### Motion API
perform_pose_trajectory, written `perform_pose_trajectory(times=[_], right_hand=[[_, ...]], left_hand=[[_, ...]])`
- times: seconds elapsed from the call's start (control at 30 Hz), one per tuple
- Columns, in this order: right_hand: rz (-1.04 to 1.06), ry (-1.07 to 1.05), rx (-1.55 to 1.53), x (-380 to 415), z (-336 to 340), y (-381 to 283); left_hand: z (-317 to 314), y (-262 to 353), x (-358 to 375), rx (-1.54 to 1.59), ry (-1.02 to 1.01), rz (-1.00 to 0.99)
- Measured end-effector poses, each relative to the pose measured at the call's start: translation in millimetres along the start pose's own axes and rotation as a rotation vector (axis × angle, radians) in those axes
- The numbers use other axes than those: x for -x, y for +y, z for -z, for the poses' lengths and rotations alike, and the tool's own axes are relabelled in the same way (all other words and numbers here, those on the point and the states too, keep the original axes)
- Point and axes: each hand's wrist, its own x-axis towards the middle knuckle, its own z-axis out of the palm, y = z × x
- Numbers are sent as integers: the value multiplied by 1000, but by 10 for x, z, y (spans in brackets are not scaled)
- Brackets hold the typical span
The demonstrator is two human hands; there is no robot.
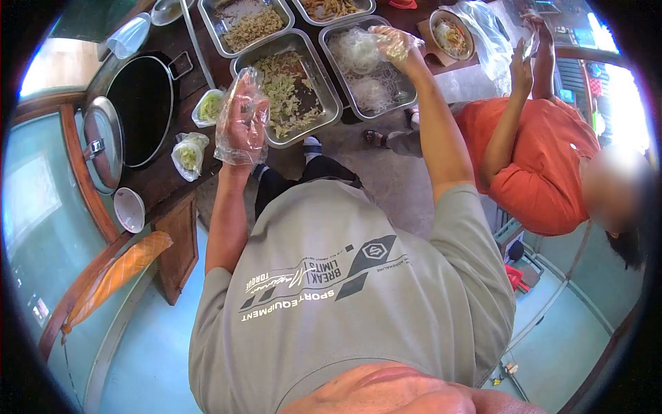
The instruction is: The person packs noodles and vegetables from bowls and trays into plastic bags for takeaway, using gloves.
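Counter with metal trays: left hand holds clear bag open; right hand grasps noodles in tray.

**Materials and finishes at the food counter**

Both hands are covered by thin, clear plastic gloves: the left hand is wrapped in crinkled, glossy film, as is the right hand. The trays are made of brushed metal with a dull sheen. A black, matt interior is shown by the wok, and beside it a polished metal lid is seen. The counter is made of dark, smooth wood. Small bags of transparent shiny plastic are laid on it. A grey shirt of soft matt cloth is worn, printed in white.
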Motion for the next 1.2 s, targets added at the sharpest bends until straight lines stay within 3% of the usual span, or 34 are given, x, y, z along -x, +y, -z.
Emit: perform_pose_trajectory(times=[0.1, 0.23, 0.27, 0.37, 0.4, 0.5, 0.6, 0.67, 0.73, 0.8, 0.83, 0.9, 0.97, 1.03, 1.13, 1.17, 1.2], right_hand=[[-75, -122, 399, -21, -28, -559], [-268, 33, 50, 30, -35, -436], [-179, 99, 113, 102, 86, -588], [-123, -262, 474, 297, 430, -743], [-242, -453, 593, 347, 418, -912], [-68, -579, 550, 698, 203, -497], [-109, -318, 358, 626, 277, -423], [-160, -182, 299, 591, 225, -459], [-205, -108, 377, 473, 54, -555], [-69, 137, 305, 466, -300, -255], [-105, 149, 371, 418, -377, -315], [-181, 168, 504, 330, -517, -489], [-127, 236, 379, 332, -485, -343], [-133, 312, 178, 292, -345, -369], [-153, 156, 268, 238, -174, -395], [-159, 109, 298, 221, -140, -377], [-35, 191, 343, 260, -217, -190]], left_hand=[[-41, -106, 20, -51, -15, -43], [-43, -98, -27, -188, -34, -174], [-38, -128, -5, -168, -43, -138], [-34, -219, 31, -135, -64, -74], [-22, -215, 42, -147, -74, -76], [-52, -251, 82, -78, -148, -42], [-115, -641, 139, -14, -194, -36], [-76, -580, 90, -73, -228, -116], [-144, -437, -58, 122, -271, 1], [-229, -209, -225, 314, -310, 126], [-277, -125, -286, 411, -329, 190], [-399, -126, -354, 421, -366, 130], [-566, -263, -478, 245, -392, -125], [-728, -344, -588, 623, -300, 228], [-902, -293, -807, -193, -112, -468], [-932, -286, -826, -159, -146, -434], [-959, -287, -857, -125, -176, -401]])
